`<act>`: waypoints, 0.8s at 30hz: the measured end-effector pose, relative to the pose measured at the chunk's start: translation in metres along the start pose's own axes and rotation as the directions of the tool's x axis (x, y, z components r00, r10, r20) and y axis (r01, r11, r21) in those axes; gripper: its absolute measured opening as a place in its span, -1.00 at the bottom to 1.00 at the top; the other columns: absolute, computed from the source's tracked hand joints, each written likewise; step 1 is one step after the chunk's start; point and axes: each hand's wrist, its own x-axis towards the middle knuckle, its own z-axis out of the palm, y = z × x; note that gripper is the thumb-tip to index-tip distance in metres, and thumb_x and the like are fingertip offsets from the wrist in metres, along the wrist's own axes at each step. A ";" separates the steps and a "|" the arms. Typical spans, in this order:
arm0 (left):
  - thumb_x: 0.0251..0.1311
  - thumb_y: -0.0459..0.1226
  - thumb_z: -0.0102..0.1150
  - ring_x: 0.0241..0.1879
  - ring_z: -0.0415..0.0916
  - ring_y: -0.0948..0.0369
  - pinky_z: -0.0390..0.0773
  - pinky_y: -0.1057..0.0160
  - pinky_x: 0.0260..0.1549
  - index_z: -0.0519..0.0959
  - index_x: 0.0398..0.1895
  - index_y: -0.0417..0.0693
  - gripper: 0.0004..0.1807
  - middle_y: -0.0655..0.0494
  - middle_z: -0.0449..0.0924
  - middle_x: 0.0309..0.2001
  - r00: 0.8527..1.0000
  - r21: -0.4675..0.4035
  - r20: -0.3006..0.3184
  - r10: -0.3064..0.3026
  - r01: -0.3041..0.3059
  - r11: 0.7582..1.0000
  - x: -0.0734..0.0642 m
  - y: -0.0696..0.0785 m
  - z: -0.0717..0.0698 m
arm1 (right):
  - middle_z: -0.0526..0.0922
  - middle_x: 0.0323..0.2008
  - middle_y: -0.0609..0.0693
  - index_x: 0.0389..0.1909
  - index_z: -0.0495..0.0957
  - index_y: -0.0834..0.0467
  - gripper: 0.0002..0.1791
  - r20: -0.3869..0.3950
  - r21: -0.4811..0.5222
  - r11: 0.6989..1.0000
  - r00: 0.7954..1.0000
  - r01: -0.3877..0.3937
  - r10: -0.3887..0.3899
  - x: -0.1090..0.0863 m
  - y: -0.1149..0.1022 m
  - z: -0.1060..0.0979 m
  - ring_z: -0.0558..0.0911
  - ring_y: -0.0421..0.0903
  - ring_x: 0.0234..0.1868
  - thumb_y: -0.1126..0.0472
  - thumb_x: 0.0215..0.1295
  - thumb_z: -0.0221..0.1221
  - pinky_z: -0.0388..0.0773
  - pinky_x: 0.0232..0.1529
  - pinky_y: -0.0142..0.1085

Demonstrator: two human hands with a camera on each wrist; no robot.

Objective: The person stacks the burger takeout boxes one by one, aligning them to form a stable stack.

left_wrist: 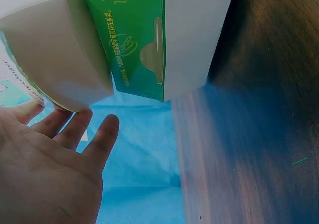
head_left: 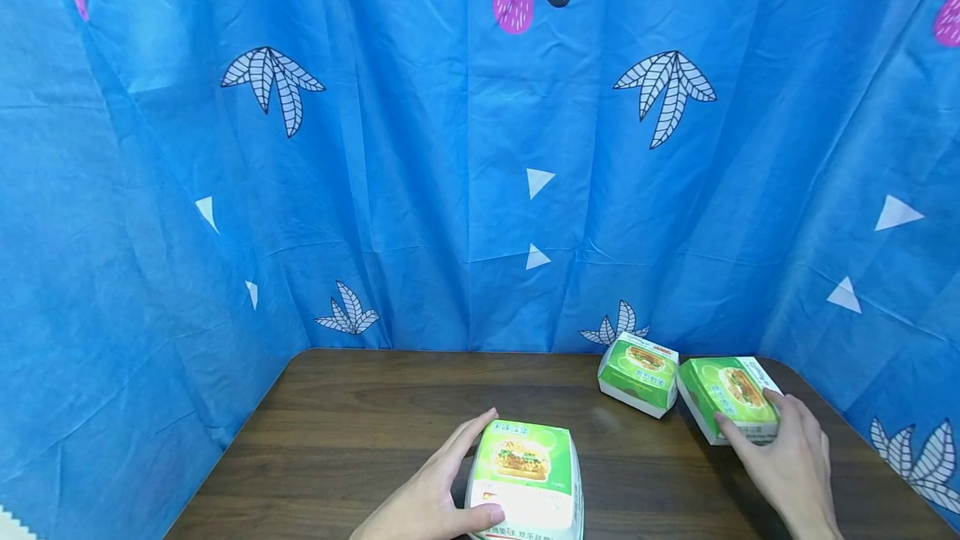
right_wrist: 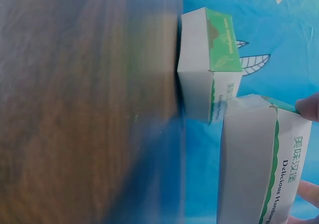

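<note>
My left hand (head_left: 429, 492) grips a green-and-white hamburger box (head_left: 522, 461) at the table's front, thumb on the near side and fingers along the far left. In the left wrist view this box sits on a second hamburger box (left_wrist: 132, 40), which stands on the table. At the right, my right hand (head_left: 793, 458) holds another hamburger box (head_left: 723, 394) between thumb and fingers. The right wrist view shows its white underside raised off the tabletop. Just left of it, a further hamburger box (head_left: 640, 369) stands near the back edge.
The dark wooden table (head_left: 360, 415) has a blue patterned curtain (head_left: 420, 190) behind it and along both sides. The back-edge box is close beside the one in my right hand.
</note>
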 end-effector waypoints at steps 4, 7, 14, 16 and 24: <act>0.03 0.13 0.31 0.29 0.13 0.17 0.26 -0.17 0.20 -0.06 0.42 0.68 -0.06 0.50 0.06 0.39 1.000 -0.019 0.005 -0.028 0.029 0.999 0.000 0.001 0.000 | 0.07 0.31 0.52 0.36 0.12 0.41 0.03 -0.011 0.009 1.000 1.000 0.005 -0.005 -0.002 -0.005 -0.004 0.08 0.48 0.26 -0.25 0.13 0.24 0.04 0.16 0.31; 0.03 0.13 0.33 0.27 0.14 0.13 0.28 -0.15 0.18 -0.05 0.41 0.70 -0.06 0.46 0.09 0.35 0.997 -0.069 0.024 -0.068 0.069 0.995 -0.001 0.002 0.000 | 0.10 0.30 0.51 0.36 0.14 0.40 0.01 -0.031 0.022 0.999 0.999 0.030 -0.030 -0.003 -0.009 -0.006 0.10 0.47 0.25 -0.22 0.12 0.26 0.04 0.14 0.30; 0.03 0.16 0.30 0.30 0.09 0.13 0.24 -0.22 0.20 -0.04 0.40 0.71 -0.08 0.47 0.08 0.37 0.997 -0.060 0.017 -0.072 0.073 0.996 -0.001 0.002 0.000 | 0.12 0.30 0.49 0.37 0.12 0.40 0.02 -0.054 0.036 0.998 0.997 0.055 -0.053 -0.003 -0.020 -0.012 0.10 0.45 0.26 -0.16 0.10 0.31 -0.01 0.21 0.31; 0.03 0.14 0.31 0.29 0.09 0.12 0.24 -0.22 0.20 -0.04 0.39 0.71 -0.09 0.47 0.08 0.36 0.997 -0.076 0.020 -0.077 0.078 0.994 -0.001 0.002 -0.001 | 0.12 0.31 0.49 0.38 0.10 0.41 0.03 -0.055 0.034 0.998 0.997 0.056 -0.054 -0.003 -0.023 -0.013 0.09 0.44 0.27 -0.16 0.10 0.31 -0.02 0.23 0.30; 0.01 0.15 0.32 0.29 0.09 0.12 0.23 -0.23 0.21 -0.04 0.38 0.74 -0.08 0.44 0.08 0.36 0.995 -0.088 0.020 -0.095 0.096 0.992 -0.001 0.004 0.000 | 0.11 0.34 0.47 0.38 0.12 0.40 0.02 -0.070 0.054 0.995 0.994 0.089 -0.085 -0.007 -0.033 -0.019 0.10 0.45 0.29 -0.14 0.09 0.33 -0.02 0.23 0.31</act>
